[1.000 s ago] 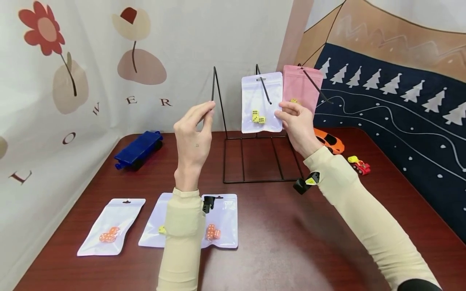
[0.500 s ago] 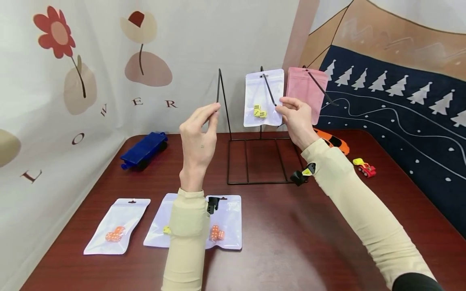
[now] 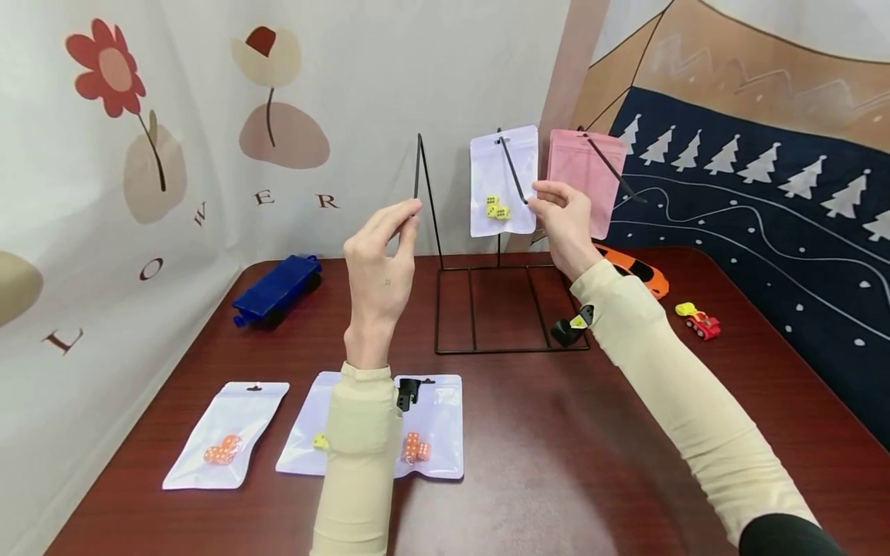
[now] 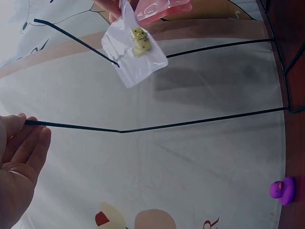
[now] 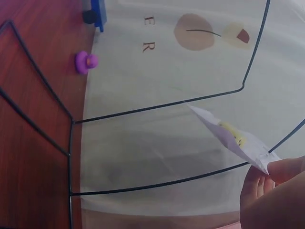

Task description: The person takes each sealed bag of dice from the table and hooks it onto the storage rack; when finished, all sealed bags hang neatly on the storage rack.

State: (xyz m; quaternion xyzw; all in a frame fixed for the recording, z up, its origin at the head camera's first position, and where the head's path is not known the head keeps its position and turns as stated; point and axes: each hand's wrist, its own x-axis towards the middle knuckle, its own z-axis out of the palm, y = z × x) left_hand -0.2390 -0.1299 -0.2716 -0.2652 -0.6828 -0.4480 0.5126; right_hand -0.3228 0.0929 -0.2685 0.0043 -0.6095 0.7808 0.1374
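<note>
A pale lavender zip pouch (image 3: pixel 502 166) with yellow dice hangs by its top hole on the middle prong of a black wire rack (image 3: pixel 513 352). My right hand (image 3: pixel 566 224) pinches its right edge between thumb and fingers, close to the prong's tip. In the right wrist view, the pouch (image 5: pixel 221 131) is seen edge-on and tilted. My left hand (image 3: pixel 381 270) pinches the front end of the rack's left prong; the left wrist view shows that prong (image 4: pixel 76 127) running out from the fingertips. A pink pouch (image 3: pixel 577 177) hangs on the right prong, partly behind my right hand.
Lavender pouches lie on the table, one at left (image 3: pixel 221 432) with orange dice, others partly under my left forearm. A blue toy wagon (image 3: pixel 280 287) stands back left; an orange car (image 3: pixel 640 270) and small red vehicle (image 3: pixel 698 320) stand right. A purple duck (image 4: pixel 283 191) sits behind.
The lavender pouch has slid back and up along the middle prong, with my right hand following. My left hand keeps its pinch on the left prong. The head view has shifted slightly.
</note>
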